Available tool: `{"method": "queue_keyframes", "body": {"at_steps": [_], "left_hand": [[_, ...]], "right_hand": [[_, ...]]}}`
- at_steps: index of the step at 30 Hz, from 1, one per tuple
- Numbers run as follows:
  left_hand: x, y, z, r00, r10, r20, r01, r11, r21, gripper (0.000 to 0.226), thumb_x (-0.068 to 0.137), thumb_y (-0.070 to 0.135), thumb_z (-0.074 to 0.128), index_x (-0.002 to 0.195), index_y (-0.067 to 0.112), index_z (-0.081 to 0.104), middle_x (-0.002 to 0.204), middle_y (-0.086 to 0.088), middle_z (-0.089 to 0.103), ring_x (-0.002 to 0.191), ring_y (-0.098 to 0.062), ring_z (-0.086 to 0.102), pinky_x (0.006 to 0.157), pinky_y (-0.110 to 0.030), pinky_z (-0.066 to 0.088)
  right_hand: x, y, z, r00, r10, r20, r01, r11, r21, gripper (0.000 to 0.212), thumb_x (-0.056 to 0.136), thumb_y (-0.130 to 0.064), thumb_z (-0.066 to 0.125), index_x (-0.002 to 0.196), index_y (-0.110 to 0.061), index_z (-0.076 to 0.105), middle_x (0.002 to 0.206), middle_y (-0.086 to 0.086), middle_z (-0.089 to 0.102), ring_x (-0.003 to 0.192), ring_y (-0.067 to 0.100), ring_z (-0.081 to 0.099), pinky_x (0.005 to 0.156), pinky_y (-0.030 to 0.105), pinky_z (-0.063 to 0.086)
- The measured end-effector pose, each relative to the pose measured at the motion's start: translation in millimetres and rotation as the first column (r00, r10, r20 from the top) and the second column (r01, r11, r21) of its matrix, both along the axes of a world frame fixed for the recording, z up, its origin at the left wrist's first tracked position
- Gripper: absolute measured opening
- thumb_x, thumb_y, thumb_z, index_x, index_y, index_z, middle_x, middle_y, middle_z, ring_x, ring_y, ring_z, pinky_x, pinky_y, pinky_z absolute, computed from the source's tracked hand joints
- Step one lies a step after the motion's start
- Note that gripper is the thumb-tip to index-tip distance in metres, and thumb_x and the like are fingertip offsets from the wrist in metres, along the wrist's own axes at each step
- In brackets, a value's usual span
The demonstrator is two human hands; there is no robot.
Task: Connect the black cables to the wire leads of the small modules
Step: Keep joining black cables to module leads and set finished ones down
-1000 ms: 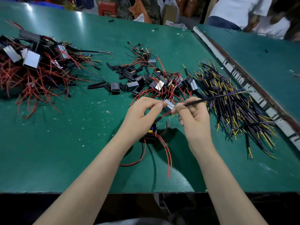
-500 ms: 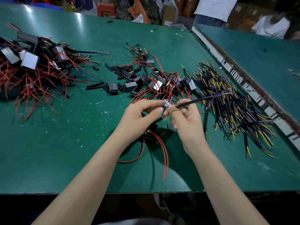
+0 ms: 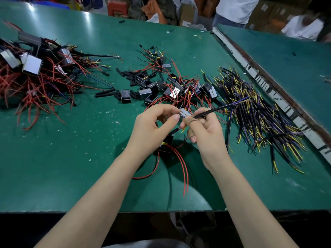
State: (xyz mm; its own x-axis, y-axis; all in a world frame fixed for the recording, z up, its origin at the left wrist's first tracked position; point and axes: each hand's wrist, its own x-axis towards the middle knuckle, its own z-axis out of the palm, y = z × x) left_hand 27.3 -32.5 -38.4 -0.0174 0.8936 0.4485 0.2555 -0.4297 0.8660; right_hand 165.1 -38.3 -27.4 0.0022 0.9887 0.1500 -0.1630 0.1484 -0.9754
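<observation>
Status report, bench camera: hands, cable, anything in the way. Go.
Left hand pinching small module. Right hand gripping black cable, its end at the module. Second module under the hands, red leads trailing. Nothing in the way.

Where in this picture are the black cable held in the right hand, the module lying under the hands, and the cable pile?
black cable (image 3: pixel 213 110), head view, on its sheath just beyond the right hand.
module (image 3: pixel 166 143), head view, on its black body.
cable pile (image 3: pixel 259 111), head view, in the pile's middle.
</observation>
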Motion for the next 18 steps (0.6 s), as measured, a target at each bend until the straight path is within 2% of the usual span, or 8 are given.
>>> {"method": "queue_keyframes", "body": {"at_steps": [3,6,10,11,12,14,16,18], "left_hand": [[0.2,-0.7,-0.7,0.987,0.07,-0.147,-0.057,0.994,0.097,0.01,0.084,0.017,0.062,0.088,0.023,0.068,0.081,0.013,0.063,0.074,-0.002,0.054,0.074,-0.018,0.044],[1.0,-0.1,-1.7,0.937,0.13,-0.323,-0.068,0.978,0.195,0.009,0.083,0.013,0.062,0.086,0.011,0.07,0.079,0.001,0.063,0.074,-0.015,0.054,0.072,-0.029,0.044],[1.7,-1.1,-1.7,0.866,0.174,-0.469,-0.056,0.965,0.255,0.01,0.082,0.01,0.062,0.085,0.007,0.071,0.08,-0.005,0.064,0.075,-0.027,0.056,0.07,-0.036,0.045],[2.1,-1.2,-1.8,0.845,0.164,-0.509,-0.034,0.966,0.255,0.011,0.08,0.011,0.062,0.085,0.006,0.071,0.08,-0.007,0.064,0.075,-0.029,0.056,0.069,-0.037,0.045],[2.5,-1.2,-1.7,0.817,0.149,-0.557,-0.012,0.97,0.242,0.014,0.079,0.013,0.061,0.085,0.006,0.071,0.081,-0.008,0.064,0.077,-0.031,0.056,0.067,-0.038,0.044],[3.2,-0.1,-1.4,0.749,0.124,-0.651,0.019,0.978,0.208,0.019,0.079,0.018,0.059,0.09,0.008,0.071,0.083,-0.008,0.063,0.081,-0.033,0.055,0.066,-0.036,0.038],[2.7,1.3,-1.0,0.721,0.115,-0.683,0.05,0.975,0.217,0.021,0.08,0.02,0.057,0.092,0.009,0.071,0.083,-0.008,0.064,0.08,-0.034,0.054,0.064,-0.038,0.037],[1.8,0.3,0.4,0.739,0.092,-0.668,0.083,0.971,0.226,0.019,0.08,0.02,0.058,0.089,0.012,0.072,0.081,-0.006,0.065,0.079,-0.033,0.054,0.063,-0.041,0.04]], "right_hand": [[0.5,-0.3,-3.0,1.0,0.013,0.022,-0.014,0.999,0.031,0.023,0.092,0.007,0.047,0.09,-0.015,0.039,0.057,-0.002,0.061,0.041,0.004,0.039,0.044,0.013,0.033],[1.7,-0.5,-7.5,0.992,0.043,0.115,-0.056,0.992,0.113,0.027,0.09,0.01,0.048,0.092,-0.015,0.039,0.064,0.0,0.061,0.05,-0.001,0.051,0.052,0.009,0.039],[11.6,3.3,-4.4,0.942,0.061,0.331,-0.112,0.984,0.137,0.031,0.09,0.004,0.052,0.094,-0.024,0.04,0.069,-0.001,0.061,0.063,0.013,0.057,0.063,0.021,0.046],[16.6,5.2,-0.6,0.885,0.052,0.462,-0.138,0.979,0.153,0.031,0.09,0.0,0.053,0.094,-0.027,0.039,0.068,-0.001,0.06,0.06,0.017,0.054,0.062,0.027,0.046],[21.9,7.6,4.5,0.78,0.039,0.625,-0.181,0.97,0.165,0.029,0.09,-0.007,0.055,0.093,-0.029,0.037,0.069,-0.002,0.06,0.058,0.022,0.05,0.061,0.035,0.044],[32.1,13.0,17.5,0.477,-0.011,0.879,-0.281,0.946,0.164,0.026,0.089,-0.022,0.058,0.095,-0.035,0.036,0.073,-0.012,0.059,0.056,0.017,0.046,0.06,0.039,0.045],[37.9,17.3,34.9,0.234,-0.119,0.965,-0.374,0.905,0.202,0.021,0.088,-0.03,0.059,0.098,-0.036,0.042,0.078,-0.018,0.058,0.059,0.007,0.042,0.063,0.038,0.046],[39.1,22.2,50.8,0.122,-0.15,0.981,-0.461,0.867,0.19,0.013,0.088,-0.028,0.06,0.097,-0.029,0.052,0.088,-0.014,0.061,0.063,0.004,0.042,0.065,0.036,0.047]]}}
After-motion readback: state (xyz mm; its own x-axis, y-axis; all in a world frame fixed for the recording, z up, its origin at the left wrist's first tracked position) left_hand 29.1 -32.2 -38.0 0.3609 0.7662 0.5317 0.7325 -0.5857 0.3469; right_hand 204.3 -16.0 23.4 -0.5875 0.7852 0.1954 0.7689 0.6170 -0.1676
